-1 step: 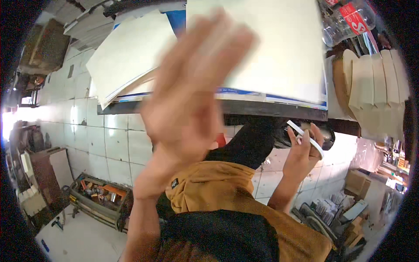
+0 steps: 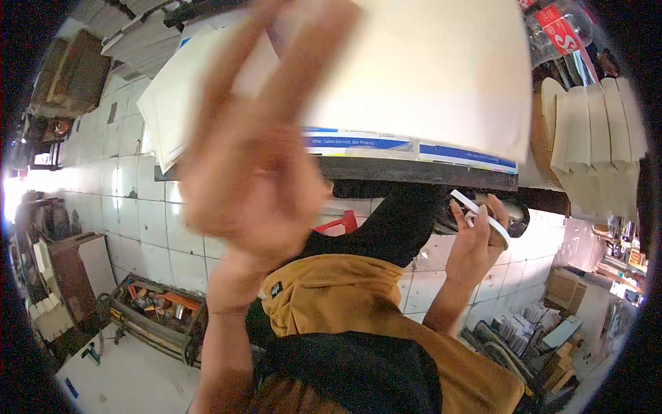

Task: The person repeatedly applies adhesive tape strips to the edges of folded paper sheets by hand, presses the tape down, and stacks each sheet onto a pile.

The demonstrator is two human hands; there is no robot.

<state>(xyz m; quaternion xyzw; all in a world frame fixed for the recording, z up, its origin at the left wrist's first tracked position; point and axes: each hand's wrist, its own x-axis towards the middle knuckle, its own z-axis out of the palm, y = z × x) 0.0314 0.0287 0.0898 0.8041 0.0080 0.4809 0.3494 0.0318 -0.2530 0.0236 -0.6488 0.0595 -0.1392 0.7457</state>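
Note:
My left hand (image 2: 258, 162), smeared by motion, is above the left part of the table with its fingers stretched out and apart. Beneath and beyond the fingers lies a large cream sheet (image 2: 427, 76), with a slanted stack of pale sheets (image 2: 176, 90) to its left. Blue-and-white printed strips (image 2: 362, 143) show along the sheet's near edge. My right hand (image 2: 476, 238), below the table edge at the right, is closed around a curved white band that looks like a roll of tape (image 2: 500, 233); a short straight white piece sticks out past the fingers.
A dark table edge (image 2: 414, 170) runs across in front of me. At the right stand thick cream paper blocks (image 2: 586, 127) and a clear bottle (image 2: 562, 31) with a red label. A tool tray (image 2: 152, 334) sits at lower left, and cartons (image 2: 567, 290) at lower right.
My left hand has swept to the left and slightly away from me. The large sheet's right edge lies farther right, and more of the printed strips shows. My right hand is nearly unmoved.

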